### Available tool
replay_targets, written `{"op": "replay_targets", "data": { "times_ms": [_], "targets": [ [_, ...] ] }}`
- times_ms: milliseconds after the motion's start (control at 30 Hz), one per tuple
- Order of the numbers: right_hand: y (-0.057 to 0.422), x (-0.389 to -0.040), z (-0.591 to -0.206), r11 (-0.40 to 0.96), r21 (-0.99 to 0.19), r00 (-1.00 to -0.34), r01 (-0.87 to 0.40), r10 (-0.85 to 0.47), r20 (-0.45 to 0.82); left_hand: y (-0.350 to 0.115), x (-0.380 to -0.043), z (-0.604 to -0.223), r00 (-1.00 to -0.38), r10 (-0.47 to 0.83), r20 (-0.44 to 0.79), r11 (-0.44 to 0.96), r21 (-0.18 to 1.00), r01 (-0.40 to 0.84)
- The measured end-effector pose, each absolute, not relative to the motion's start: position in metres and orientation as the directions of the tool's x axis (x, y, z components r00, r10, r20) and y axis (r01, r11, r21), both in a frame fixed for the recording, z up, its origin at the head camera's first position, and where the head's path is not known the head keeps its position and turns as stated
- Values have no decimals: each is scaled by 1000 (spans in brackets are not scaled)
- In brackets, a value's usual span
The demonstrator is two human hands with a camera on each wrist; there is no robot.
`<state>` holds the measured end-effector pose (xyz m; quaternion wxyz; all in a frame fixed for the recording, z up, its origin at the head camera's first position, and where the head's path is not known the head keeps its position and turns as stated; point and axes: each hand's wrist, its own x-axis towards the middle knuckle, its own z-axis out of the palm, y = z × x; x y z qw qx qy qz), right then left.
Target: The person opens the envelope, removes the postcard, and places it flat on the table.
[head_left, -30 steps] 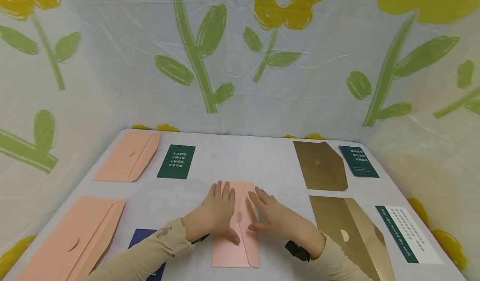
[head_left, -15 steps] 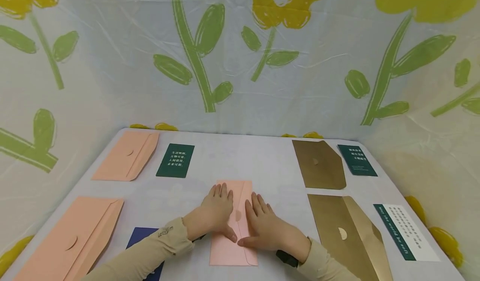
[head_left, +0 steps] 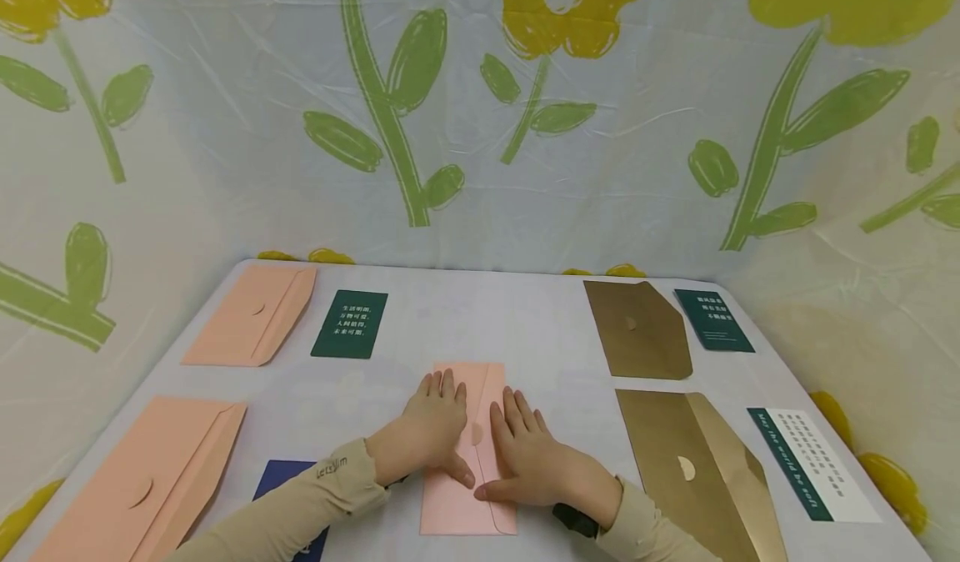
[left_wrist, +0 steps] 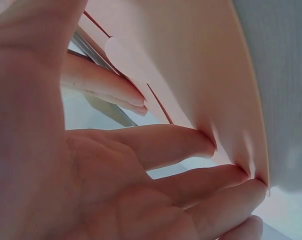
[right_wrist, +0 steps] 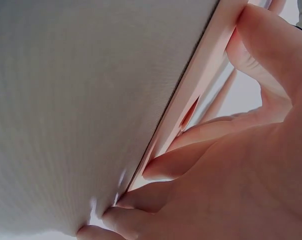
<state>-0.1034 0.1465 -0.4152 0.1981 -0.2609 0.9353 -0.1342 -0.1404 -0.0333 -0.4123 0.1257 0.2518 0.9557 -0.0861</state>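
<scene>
A pink envelope lies lengthwise at the middle front of the table, its flap edge running along the right side with a round tab halfway. My left hand rests on its left part, fingers pointing away from me. On the right edge lies my right hand, its thumb stretched across the flap towards the left thumb. In the left wrist view the fingertips press on the envelope's paper. The right wrist view shows the right fingers extended along the envelope's edge and the tablecloth.
Two pink envelopes and a green card lie on the left. A blue card is partly under the left sleeve. Two gold envelopes, a green card and a white-and-green card lie on the right.
My right hand has moved left and down onto the envelope's right edge, its thumb nearing the left thumb. The left hand has stayed in about the same place.
</scene>
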Motion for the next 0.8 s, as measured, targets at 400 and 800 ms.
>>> {"op": "replay_targets", "data": {
  "times_ms": [400,800],
  "targets": [
    [149,-104,-416,820,-358,-781,-446,-552,-291,-34,-140,-412,-842,465,-274,862,-78,501],
    [146,-102,-416,828,-377,-782,-415,-537,-318,-34,-137,-408,-846,463,-264,865,-71,496]
  ]
}}
